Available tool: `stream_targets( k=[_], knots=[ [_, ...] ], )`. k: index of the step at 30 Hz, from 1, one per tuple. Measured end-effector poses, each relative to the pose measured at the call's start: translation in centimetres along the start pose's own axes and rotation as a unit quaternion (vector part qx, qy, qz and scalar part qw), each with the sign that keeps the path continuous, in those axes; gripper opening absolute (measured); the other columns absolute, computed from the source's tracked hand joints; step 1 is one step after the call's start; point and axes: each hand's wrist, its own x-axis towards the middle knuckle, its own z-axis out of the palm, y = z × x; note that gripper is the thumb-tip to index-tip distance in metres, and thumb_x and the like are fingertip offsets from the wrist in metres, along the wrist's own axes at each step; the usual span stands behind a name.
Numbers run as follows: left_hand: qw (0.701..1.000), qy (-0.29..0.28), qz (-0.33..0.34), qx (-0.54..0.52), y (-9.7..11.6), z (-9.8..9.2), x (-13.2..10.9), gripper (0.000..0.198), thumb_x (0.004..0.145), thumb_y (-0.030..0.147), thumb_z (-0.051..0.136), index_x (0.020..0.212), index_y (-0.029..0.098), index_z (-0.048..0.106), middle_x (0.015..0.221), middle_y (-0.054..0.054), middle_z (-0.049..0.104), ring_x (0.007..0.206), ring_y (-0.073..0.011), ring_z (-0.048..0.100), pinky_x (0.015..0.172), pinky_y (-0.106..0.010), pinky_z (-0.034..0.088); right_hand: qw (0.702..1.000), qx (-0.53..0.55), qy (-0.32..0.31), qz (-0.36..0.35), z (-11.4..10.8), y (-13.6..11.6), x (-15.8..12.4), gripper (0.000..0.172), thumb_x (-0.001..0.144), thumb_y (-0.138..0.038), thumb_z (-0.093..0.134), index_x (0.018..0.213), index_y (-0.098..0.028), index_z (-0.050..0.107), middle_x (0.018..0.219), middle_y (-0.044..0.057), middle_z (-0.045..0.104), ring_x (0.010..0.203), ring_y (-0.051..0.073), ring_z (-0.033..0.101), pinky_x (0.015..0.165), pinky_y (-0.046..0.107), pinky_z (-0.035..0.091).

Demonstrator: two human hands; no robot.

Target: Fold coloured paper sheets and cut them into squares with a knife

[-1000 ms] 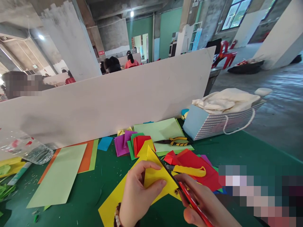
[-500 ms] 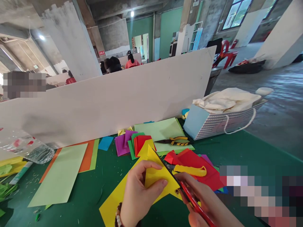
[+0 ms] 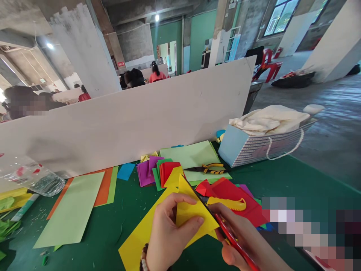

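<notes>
My left hand (image 3: 172, 229), with a beaded bracelet at the wrist, pinches a folded yellow paper (image 3: 190, 207) between thumb and fingers. The paper's pointed tip faces up and away. Red-handled scissors (image 3: 232, 241) are gripped in my right hand (image 3: 239, 233), and their dark blade runs along the right edge of the folded paper. Part of the blades is hidden behind it. Beneath my hands lies a larger yellow sheet (image 3: 135, 237). A yellow utility knife (image 3: 228, 203) rests just beyond my right hand, beside red paper (image 3: 248, 210).
Pliers (image 3: 207, 169) lie on pale green sheets (image 3: 191, 152). Purple squares (image 3: 145, 173) and red squares (image 3: 169, 169) sit near a white partition (image 3: 141, 116). A plastic bottle (image 3: 36, 180) and light green paper (image 3: 73, 210) are left; a gift bag (image 3: 239, 146) stands right.
The folded yellow paper and both hands have shifted slightly to the right and down. The scissors' pivot, visible before at the paper's lower corner, is now covered.
</notes>
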Motion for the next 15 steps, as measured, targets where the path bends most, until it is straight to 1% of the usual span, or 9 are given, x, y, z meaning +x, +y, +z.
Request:
stream_targets(
  k=[3,5,10,15],
  knots=[
    [1.000,-0.005,-0.004,-0.007,0.0,0.0,0.0,0.021,0.072,0.020,0.069,0.091,0.020,0.060,0.082,-0.002,0.062,0.068,-0.0135,0.054,0.060,-0.022,0.043,0.998,0.041,-0.006,0.044,0.0,0.2,0.0,0.093,0.050,-0.096,0.047,0.104,-0.023,0.061,0.072,-0.002,0.050,0.059,0.012,0.040,0.052,0.024,0.039],
    [1.000,-0.006,-0.006,-0.012,0.0,0.0,0.1,0.021,0.072,0.020,0.069,0.090,0.020,0.059,0.081,-0.002,0.062,0.068,-0.0133,0.054,0.060,-0.022,0.044,0.997,0.046,0.000,0.057,0.0,0.2,-0.1,0.093,0.049,-0.097,0.047,0.104,-0.023,0.061,0.072,-0.002,0.050,0.059,0.012,0.037,0.051,0.024,0.037],
    [1.000,-0.007,-0.008,-0.010,0.0,-0.1,0.1,0.022,0.071,0.019,0.070,0.090,0.019,0.060,0.082,-0.002,0.062,0.068,-0.0134,0.053,0.060,-0.022,0.044,0.998,0.047,0.000,0.051,0.2,0.4,-0.2,0.090,0.052,-0.095,0.048,0.105,-0.023,0.060,0.071,-0.002,0.051,0.058,0.012,0.037,0.050,0.024,0.035],
    [1.000,-0.006,-0.001,-0.010,-0.2,0.0,0.0,0.021,0.071,0.018,0.069,0.091,0.020,0.060,0.085,-0.003,0.063,0.070,-0.0142,0.055,0.060,-0.022,0.044,0.999,0.020,0.001,0.033,0.3,1.2,-0.2,0.092,0.054,-0.096,0.044,0.108,-0.023,0.060,0.074,0.001,0.056,0.056,0.012,0.041,0.048,0.023,0.039]
  ],
)
